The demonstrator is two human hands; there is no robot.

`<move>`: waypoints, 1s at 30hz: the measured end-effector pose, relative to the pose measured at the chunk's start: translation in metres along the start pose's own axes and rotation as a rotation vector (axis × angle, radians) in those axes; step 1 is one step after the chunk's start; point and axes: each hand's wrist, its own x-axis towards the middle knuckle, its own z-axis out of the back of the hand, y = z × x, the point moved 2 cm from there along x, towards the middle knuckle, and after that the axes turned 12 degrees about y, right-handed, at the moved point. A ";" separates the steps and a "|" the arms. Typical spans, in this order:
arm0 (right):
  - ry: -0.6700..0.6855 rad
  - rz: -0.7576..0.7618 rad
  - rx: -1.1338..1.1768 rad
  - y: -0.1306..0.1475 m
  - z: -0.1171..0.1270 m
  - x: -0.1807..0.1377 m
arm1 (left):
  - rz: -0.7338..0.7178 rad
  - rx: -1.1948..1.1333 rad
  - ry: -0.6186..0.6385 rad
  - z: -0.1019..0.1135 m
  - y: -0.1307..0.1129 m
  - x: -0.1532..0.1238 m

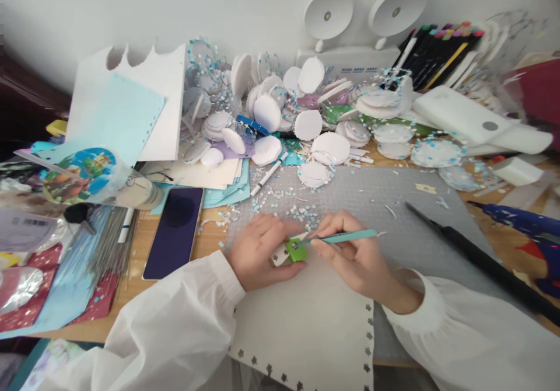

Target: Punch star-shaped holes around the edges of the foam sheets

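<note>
My left hand (258, 251) is closed around a small green paper punch (297, 251) held over a grey cutting mat (371, 198). My right hand (350, 257) pinches a thin teal tool (345, 237) whose tip pokes into the punch. Under both hands lies a white sheet (306, 327) with small flower-shaped holes punched along its edges. Tiny white and blue paper bits (293, 204) are scattered on the mat just beyond my fingers.
A dark phone (175, 230) lies left of the mat. A heap of white foam discs (306, 122) fills the back. A black rod (476, 257) and a blue glue gun (529, 227) lie at right, markers (437, 49) at back right, papers and wrappers at left.
</note>
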 end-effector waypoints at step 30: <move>0.075 0.029 -0.001 -0.001 0.009 0.005 | -0.005 -0.044 0.030 0.001 0.001 0.000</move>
